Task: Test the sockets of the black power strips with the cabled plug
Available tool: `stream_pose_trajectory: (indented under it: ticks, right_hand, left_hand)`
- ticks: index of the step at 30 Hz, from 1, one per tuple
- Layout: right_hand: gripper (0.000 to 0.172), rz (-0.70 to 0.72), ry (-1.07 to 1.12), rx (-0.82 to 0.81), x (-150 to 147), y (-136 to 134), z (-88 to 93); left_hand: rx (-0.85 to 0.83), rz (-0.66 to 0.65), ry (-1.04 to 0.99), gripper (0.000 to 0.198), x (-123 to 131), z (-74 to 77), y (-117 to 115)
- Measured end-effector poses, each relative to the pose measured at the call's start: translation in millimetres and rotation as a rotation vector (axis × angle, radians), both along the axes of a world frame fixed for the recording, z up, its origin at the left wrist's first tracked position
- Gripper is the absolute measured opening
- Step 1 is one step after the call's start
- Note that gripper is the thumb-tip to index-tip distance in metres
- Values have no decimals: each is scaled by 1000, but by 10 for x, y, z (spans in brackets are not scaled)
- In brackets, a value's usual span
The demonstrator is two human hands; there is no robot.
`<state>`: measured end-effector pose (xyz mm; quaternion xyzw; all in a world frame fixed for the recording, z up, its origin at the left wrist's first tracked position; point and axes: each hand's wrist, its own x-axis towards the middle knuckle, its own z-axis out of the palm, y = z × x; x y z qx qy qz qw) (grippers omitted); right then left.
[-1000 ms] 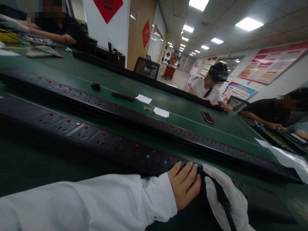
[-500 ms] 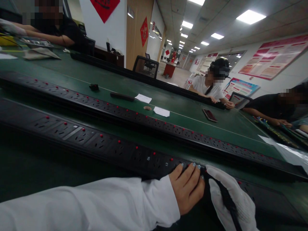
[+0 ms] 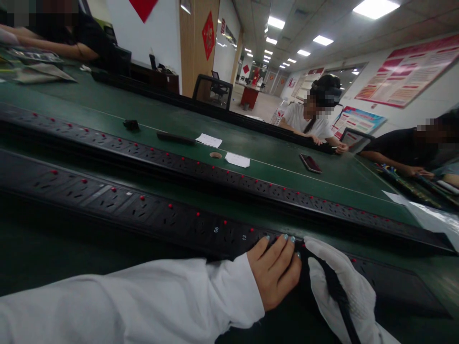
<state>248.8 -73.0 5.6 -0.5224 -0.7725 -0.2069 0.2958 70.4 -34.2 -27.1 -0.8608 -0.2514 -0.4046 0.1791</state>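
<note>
- In the head view — see the near power strip, lying long and flat on the green counter, just in front of the far power strip.
- Looks hard and stiff, so should not bend much. Might feel a bit heavy, being so long, and could tip if lifted by one end.
- Looks smooth, so may slide when pushed. Best to hold by both long edges, and to go easy near the little red bits.
- Covered in part by the bare left hand, with fingers side by side on top. Cannot tell if clamped on, with the thumb out of sight.
- See also the gloved right hand, closed around a black cord, just beside the left hand.
- Seems light — stiffer at the thick part, so better to grip there. Cannot see the tip well.
</note>
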Motion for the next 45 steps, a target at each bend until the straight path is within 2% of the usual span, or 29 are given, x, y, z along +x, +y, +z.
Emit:
stream_pose_trajectory:
  ticks: [6, 12, 20, 29, 35, 45]
  right_hand:
    - [33, -3, 12, 3, 0, -5, 5]
    - [32, 5, 17, 13, -9, -7, 30]
    - [34, 2, 49, -11, 5, -11, -7]
    - [29, -5, 11, 25, -41, -6, 61]
    - [32, 16, 3, 21, -19, -10, 55]
    - [30, 26, -7, 28, -32, 10, 63]
  left_hand:
    - [15, 5, 27, 29, 4, -10, 4]
    - [5, 2, -47, 26, 27, -38, 1]
    - [-10, 11, 16, 29, 0, -27, -8]
    - [19, 8, -29, 27, 27, -55, 8]
    - [7, 25, 62, 30, -5, -27, 3]
    - [4, 18, 43, 29, -9, 2, 6]
